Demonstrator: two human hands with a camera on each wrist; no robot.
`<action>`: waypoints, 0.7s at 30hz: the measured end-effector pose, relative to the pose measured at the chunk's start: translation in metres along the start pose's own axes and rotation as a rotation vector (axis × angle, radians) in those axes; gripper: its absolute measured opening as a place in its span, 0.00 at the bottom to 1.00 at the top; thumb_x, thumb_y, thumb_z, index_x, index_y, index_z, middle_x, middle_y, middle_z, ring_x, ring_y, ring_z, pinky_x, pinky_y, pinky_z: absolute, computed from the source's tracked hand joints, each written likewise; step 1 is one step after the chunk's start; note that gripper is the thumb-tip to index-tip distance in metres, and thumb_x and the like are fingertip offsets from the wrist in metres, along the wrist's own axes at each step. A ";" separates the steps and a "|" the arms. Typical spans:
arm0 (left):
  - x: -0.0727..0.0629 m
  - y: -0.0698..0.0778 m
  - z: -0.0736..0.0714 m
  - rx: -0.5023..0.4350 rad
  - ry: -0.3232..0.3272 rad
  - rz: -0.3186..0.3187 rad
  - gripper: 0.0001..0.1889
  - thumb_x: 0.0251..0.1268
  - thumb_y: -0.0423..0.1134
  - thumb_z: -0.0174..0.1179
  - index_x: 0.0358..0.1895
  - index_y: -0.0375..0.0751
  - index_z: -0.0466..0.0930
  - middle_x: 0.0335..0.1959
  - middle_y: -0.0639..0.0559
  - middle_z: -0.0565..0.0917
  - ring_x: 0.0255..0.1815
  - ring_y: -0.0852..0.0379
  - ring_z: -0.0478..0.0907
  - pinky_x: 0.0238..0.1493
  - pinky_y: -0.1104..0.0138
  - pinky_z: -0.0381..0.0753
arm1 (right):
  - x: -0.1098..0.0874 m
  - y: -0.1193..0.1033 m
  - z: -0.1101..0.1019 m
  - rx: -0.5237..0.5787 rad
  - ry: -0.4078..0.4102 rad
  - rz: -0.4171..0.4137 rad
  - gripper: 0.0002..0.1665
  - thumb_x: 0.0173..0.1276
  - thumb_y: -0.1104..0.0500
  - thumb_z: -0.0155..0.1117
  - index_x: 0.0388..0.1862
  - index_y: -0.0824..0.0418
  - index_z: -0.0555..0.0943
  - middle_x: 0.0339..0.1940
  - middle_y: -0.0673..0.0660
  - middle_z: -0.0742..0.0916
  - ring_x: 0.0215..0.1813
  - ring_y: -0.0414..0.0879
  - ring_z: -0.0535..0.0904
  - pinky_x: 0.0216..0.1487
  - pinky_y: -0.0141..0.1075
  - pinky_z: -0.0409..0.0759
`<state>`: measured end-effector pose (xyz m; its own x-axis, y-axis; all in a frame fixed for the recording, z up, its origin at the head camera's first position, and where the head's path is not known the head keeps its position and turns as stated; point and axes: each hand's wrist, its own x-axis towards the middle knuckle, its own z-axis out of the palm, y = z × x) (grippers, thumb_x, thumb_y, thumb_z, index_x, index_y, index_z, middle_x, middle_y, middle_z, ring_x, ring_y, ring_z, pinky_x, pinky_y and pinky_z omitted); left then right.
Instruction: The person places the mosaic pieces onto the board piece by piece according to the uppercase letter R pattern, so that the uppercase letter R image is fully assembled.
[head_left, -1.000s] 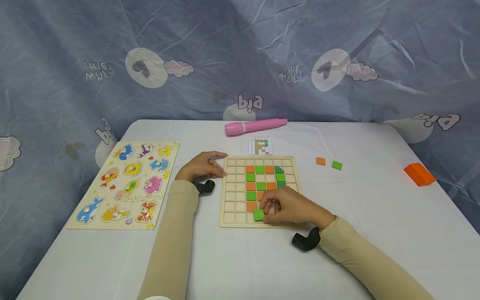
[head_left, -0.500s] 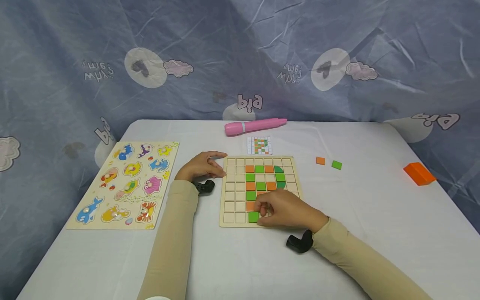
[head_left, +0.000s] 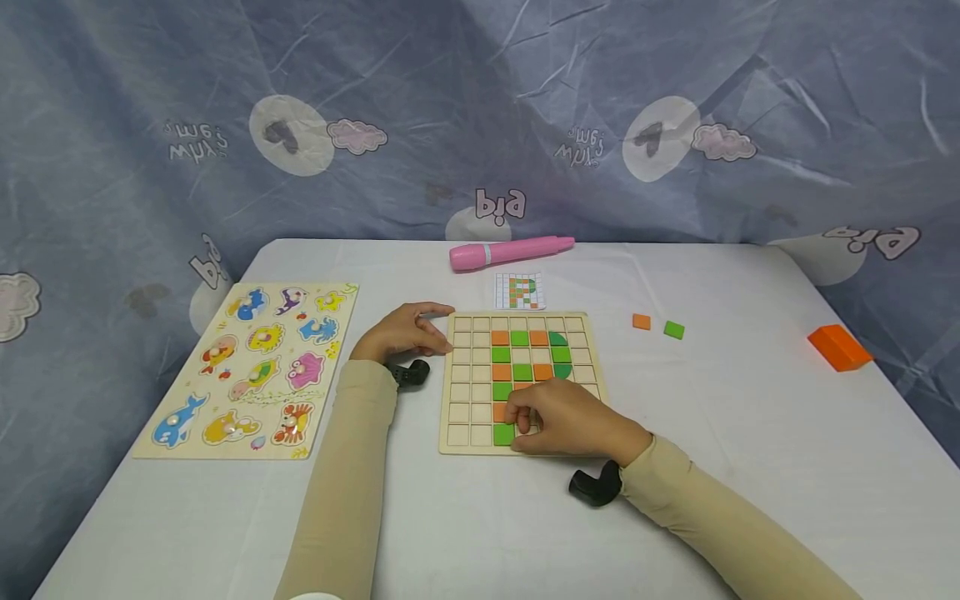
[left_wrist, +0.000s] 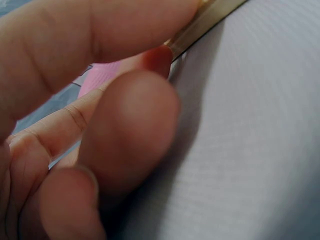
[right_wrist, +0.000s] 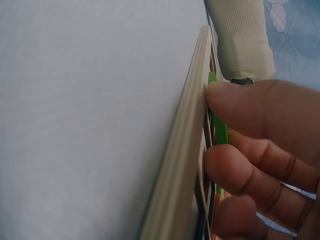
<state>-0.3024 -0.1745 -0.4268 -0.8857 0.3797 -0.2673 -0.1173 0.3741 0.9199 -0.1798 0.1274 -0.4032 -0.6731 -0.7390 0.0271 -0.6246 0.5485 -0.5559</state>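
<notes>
A light wooden grid board lies on the table with orange and green tiles set in its squares. My right hand bends over the lower part of the board. Its thumb and fingertips pinch a green square tile at the bottom row, seen edge-on in the right wrist view as a green tile at the board's slot. My left hand rests by the board's upper left edge, fingertips touching the rim, fingers loosely bent. Tiles under the right hand are partly hidden.
Behind the board lie a small pattern card and a pink marker. To the left is an animal knob puzzle. An orange tile, a green tile and an orange block lie to the right.
My right hand has moved slightly left with the green tile, which now lies flat in a bottom-row square under the orange one. The left hand has stayed still.
</notes>
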 end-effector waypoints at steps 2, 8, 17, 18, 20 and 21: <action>0.000 0.000 0.000 0.005 0.002 0.001 0.42 0.61 0.25 0.76 0.80 0.36 0.71 0.28 0.54 0.88 0.26 0.61 0.79 0.31 0.70 0.76 | 0.000 0.000 0.000 0.000 0.000 0.000 0.11 0.60 0.63 0.80 0.36 0.51 0.86 0.27 0.35 0.81 0.27 0.31 0.71 0.33 0.31 0.74; 0.000 0.000 0.000 0.028 0.007 0.007 0.41 0.61 0.26 0.77 0.79 0.36 0.72 0.29 0.54 0.89 0.27 0.61 0.80 0.32 0.70 0.77 | -0.001 0.001 0.000 0.009 -0.003 0.002 0.11 0.61 0.63 0.81 0.37 0.51 0.88 0.27 0.35 0.81 0.27 0.31 0.71 0.33 0.31 0.74; 0.002 -0.001 0.000 0.041 0.000 0.022 0.41 0.61 0.25 0.76 0.79 0.35 0.72 0.30 0.54 0.90 0.26 0.62 0.80 0.32 0.70 0.78 | -0.004 0.013 -0.010 0.137 -0.026 -0.022 0.07 0.69 0.65 0.73 0.41 0.54 0.89 0.28 0.38 0.81 0.28 0.33 0.73 0.32 0.29 0.73; 0.002 -0.001 0.000 0.039 0.000 0.021 0.41 0.61 0.25 0.76 0.79 0.35 0.72 0.30 0.54 0.90 0.26 0.61 0.80 0.32 0.70 0.78 | -0.004 0.015 -0.011 0.164 -0.027 -0.023 0.06 0.70 0.65 0.73 0.42 0.55 0.89 0.29 0.38 0.81 0.28 0.33 0.73 0.32 0.29 0.73; 0.002 -0.002 -0.001 0.037 -0.001 0.019 0.41 0.60 0.25 0.76 0.79 0.35 0.72 0.30 0.54 0.90 0.26 0.61 0.80 0.32 0.70 0.78 | -0.006 0.022 -0.015 0.219 -0.023 -0.029 0.05 0.71 0.65 0.74 0.44 0.58 0.89 0.29 0.39 0.82 0.27 0.34 0.73 0.32 0.29 0.73; 0.002 -0.002 -0.001 0.034 -0.002 0.020 0.41 0.60 0.25 0.76 0.79 0.35 0.72 0.30 0.53 0.90 0.26 0.61 0.80 0.32 0.70 0.78 | -0.006 0.025 -0.017 0.249 -0.020 -0.027 0.05 0.72 0.64 0.74 0.45 0.58 0.89 0.30 0.40 0.82 0.27 0.34 0.73 0.32 0.29 0.72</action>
<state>-0.3041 -0.1751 -0.4285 -0.8866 0.3893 -0.2497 -0.0841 0.3953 0.9147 -0.1976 0.1525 -0.4034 -0.6481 -0.7610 0.0293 -0.5237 0.4174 -0.7427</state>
